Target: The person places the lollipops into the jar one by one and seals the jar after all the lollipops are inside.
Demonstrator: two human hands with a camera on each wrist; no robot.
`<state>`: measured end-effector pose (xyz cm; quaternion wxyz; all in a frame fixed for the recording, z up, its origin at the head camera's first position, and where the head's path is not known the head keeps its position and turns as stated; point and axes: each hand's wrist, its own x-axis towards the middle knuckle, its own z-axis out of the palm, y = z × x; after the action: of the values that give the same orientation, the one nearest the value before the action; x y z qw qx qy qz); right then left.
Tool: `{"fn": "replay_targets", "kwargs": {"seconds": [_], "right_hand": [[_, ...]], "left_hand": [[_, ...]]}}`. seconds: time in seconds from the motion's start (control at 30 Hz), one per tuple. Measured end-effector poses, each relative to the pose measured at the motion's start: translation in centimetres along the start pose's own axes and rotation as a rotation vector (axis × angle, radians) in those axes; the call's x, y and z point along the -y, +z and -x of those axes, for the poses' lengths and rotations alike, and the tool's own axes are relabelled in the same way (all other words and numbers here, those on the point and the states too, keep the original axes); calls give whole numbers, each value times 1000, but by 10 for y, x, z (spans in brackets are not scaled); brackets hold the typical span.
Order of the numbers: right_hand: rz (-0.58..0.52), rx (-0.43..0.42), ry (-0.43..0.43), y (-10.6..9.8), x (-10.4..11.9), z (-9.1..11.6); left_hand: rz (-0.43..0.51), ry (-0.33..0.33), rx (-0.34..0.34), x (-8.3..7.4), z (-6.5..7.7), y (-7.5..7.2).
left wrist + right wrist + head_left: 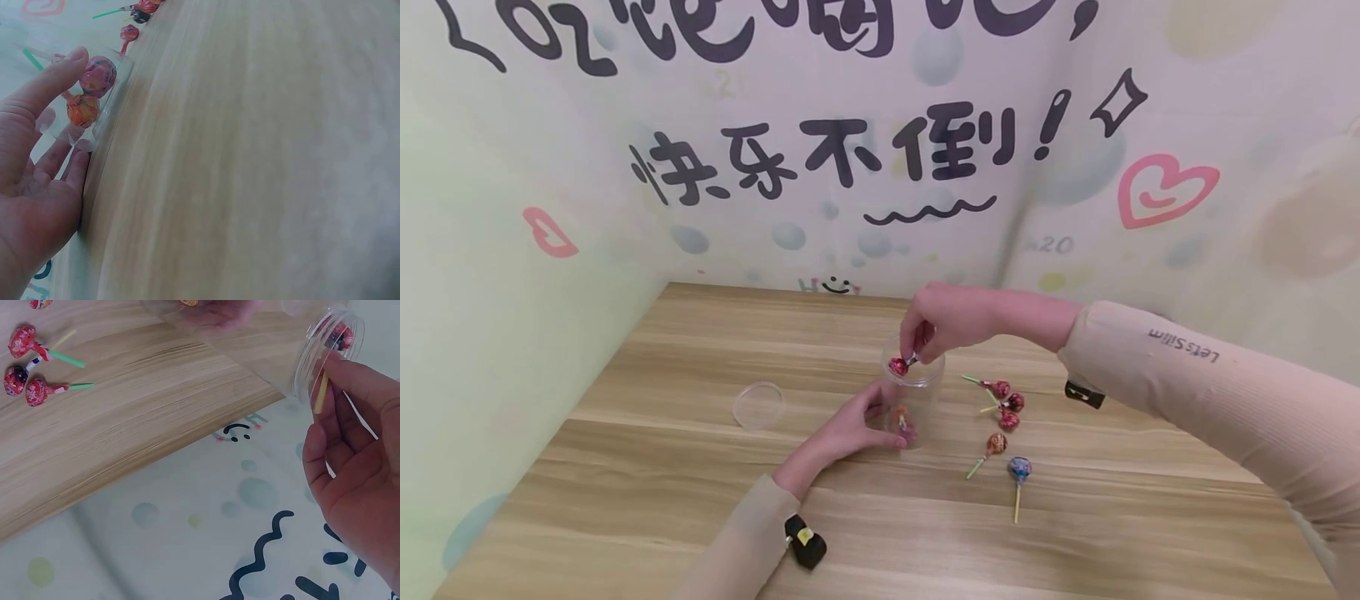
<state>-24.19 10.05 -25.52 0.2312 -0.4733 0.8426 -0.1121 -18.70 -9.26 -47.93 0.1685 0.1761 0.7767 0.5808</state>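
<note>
A clear plastic jar (922, 417) stands upright on the table, with an orange lollipop (83, 110) and a pink lollipop (99, 76) at its bottom. My left hand (853, 423) grips the jar low down, thumb on the near side and fingers behind. Above the jar's mouth, my right hand (953, 319) pinches a red lollipop (898, 367) by its stick, head at the rim. In the right wrist view its yellow stick (322, 394) shows between thumb and fingers.
A clear round lid (758, 406) lies left of the jar. To the right lie several red lollipops (1009, 420), an orange one (996, 443) and a blue one (1019, 468). A printed cloth (820, 242) hangs behind the wooden table (925, 533).
</note>
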Motion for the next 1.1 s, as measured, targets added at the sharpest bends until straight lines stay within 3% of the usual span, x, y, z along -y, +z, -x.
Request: {"fn": "replay_targets", "kwargs": {"seconds": [0.4,1.1], "right_hand": [[11,-159,-65,0,-11,14],[-100,-332,-12,2,-24,38]], "left_hand": [[10,14,3,0,-1,1],[3,16,1,1,-1,1]]}}
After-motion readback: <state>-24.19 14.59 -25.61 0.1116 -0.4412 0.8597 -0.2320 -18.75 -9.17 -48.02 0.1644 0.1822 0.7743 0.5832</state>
